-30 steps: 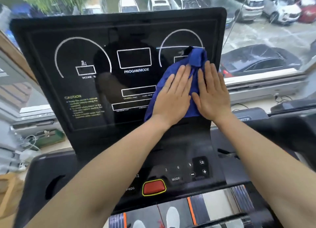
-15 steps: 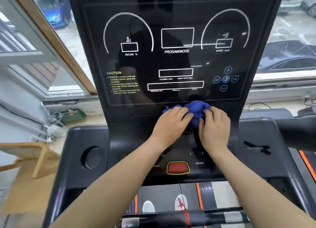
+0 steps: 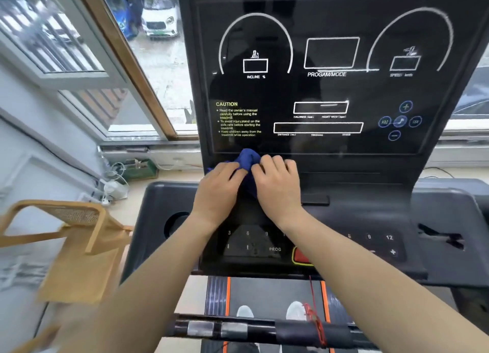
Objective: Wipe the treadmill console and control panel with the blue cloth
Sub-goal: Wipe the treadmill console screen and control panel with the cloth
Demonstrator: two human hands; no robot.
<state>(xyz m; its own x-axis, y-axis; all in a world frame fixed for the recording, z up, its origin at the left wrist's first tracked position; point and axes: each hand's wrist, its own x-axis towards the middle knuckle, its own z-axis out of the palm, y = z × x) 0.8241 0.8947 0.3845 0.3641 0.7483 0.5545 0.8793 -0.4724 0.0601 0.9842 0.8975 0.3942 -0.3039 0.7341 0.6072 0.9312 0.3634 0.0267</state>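
The black treadmill console [image 3: 330, 93] stands upright ahead, with white dial outlines and yellow caution text. Below it lies the control panel [image 3: 254, 242] with number keys and a red stop button [image 3: 300, 257]. The blue cloth [image 3: 247, 158] is bunched at the console's lower left edge, just under the caution text. My left hand [image 3: 218, 189] and my right hand [image 3: 277, 185] both press on the cloth with curled fingers, side by side. Most of the cloth is hidden under them.
A wooden chair [image 3: 68, 241] stands at the left beside the treadmill. A round cup holder [image 3: 176, 224] sits in the left tray. A window frame [image 3: 127, 61] and cables on the sill are behind. A black handlebar [image 3: 264, 331] crosses below, with a red cord on it.
Both hands drew the cloth down from the upper right of the screen to its lower edge, then slid it left to the lower left corner. The cloth went from spread to bunched.
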